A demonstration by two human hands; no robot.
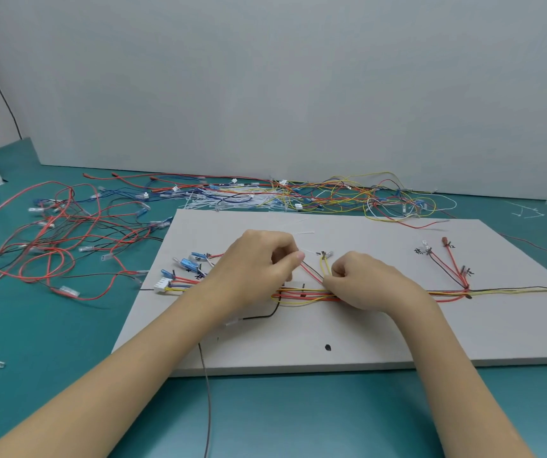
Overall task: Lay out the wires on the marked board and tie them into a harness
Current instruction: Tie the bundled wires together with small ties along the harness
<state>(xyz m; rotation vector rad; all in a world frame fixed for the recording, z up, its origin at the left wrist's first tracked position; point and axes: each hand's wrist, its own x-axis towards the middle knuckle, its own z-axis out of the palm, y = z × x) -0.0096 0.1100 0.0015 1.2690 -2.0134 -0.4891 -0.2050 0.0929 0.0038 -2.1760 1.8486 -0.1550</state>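
Mid-tying on the flat white marked board: left hand pinching a thin white cable tie, right hand clamped on the red, yellow and black wire bundle; next, probably cinching tight.

Two bare forearms come into view from the lower edge, one on each side. No sleeves, cuffs or gloves cover them up to where the picture cuts them off. The left hand and the right hand carry no rings, and neither wrist shows a watch, strap or bracelet. One thumbnail on the left hand is visible, cut short and unpainted
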